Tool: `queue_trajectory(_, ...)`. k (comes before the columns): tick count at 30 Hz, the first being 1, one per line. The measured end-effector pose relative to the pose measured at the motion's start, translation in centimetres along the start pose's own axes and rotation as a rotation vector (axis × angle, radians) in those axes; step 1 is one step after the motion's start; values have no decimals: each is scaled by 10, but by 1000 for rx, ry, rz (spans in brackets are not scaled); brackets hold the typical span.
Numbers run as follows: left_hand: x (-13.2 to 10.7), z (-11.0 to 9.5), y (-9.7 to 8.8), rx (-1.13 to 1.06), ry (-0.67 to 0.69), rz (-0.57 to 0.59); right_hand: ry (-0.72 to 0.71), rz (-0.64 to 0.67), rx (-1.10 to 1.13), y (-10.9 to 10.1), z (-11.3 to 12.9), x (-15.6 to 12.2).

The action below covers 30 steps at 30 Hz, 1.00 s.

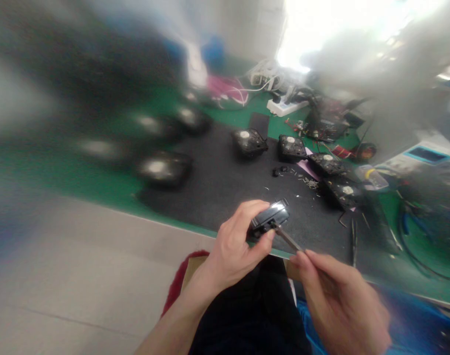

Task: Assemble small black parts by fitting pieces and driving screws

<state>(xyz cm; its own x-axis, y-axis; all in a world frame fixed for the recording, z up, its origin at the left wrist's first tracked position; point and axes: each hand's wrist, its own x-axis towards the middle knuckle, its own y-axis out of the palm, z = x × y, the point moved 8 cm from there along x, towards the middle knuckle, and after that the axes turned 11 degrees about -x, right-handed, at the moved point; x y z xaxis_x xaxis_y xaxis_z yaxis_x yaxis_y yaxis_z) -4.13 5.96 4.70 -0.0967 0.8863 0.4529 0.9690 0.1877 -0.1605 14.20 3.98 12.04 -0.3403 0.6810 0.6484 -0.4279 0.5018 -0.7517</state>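
My left hand (239,246) is closed around a glossy black plastic housing (272,213), held tilted just above the front edge of the bench. Its thumb presses the near side and its fingers wrap the far side. A slim flat metal tool (289,239) is pinched between the thumb and fingers of my right hand (335,291). The tool's tip meets the near side of the housing beside my left thumb; the exact contact point is too small to make out.
Several black square units with round white centres, such as this one (249,142), stand on the black mat (217,187). Small metal pins (311,183) lie scattered at right, near thin hand tools (354,241). A white power strip (287,106) and cables sit behind.
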Motion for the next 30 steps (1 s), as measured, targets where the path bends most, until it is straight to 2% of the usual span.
queue_trajectory(4, 0, 1, 1, -15, 19, 8, -75, -5, 2, -4, 11, 32)
queue_trajectory(7, 0, 2, 0, -19, 34, 3, -115, -10, 7, -5, 17, 43)
queue_trajectory(10, -1, 2, -1, -15, 24, 9, -103, 2, 3, -3, 14, 36)
queue_trajectory(15, -1, 0, 0, -6, 9, 32, -54, 45, -34, 11, 6, 2)
queue_trajectory(20, 0, 1, -1, -4, -19, 5, -74, 14, -21, 25, 8, -17)
queue_trajectory(25, -1, 0, 0, -5, -4, 30, -47, 34, -42, 18, 4, -17)
queue_trajectory(30, -1, 1, -1, 18, -14, 14, -64, 61, -17, 8, 4, -3)
